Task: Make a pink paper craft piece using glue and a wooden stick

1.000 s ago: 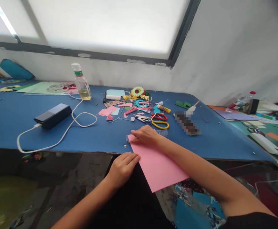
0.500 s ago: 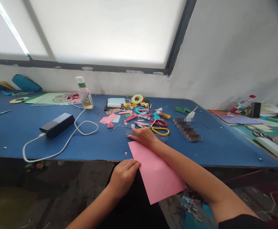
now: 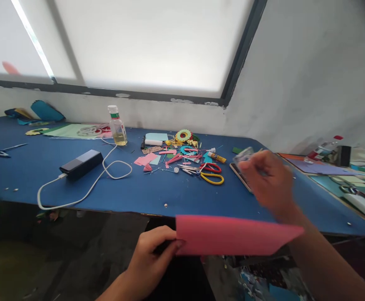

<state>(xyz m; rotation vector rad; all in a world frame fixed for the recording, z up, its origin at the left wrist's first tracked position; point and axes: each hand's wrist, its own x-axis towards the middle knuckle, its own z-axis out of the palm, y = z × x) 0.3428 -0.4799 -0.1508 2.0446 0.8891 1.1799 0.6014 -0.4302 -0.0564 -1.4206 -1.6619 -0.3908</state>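
A pink sheet of paper is pinched at its left end by my left hand, just in front of the table edge. My right hand, blurred, is raised over the right part of the table. Between its fingers is a clear plastic ruler, partly hidden by the hand. Below that hand lies a phone. Scissors with red and yellow handles rest left of it, beside a glue stick and pink paper scraps.
A glass bottle stands at the back left of the blue table. A power bank with a looping white cable lies at the left. Another bottle lies on the right.
My right hand has lifted off the table and moved right, taking the ruler with it. The pink sheet has swung up and now appears nearly edge-on. The phone has come into view.
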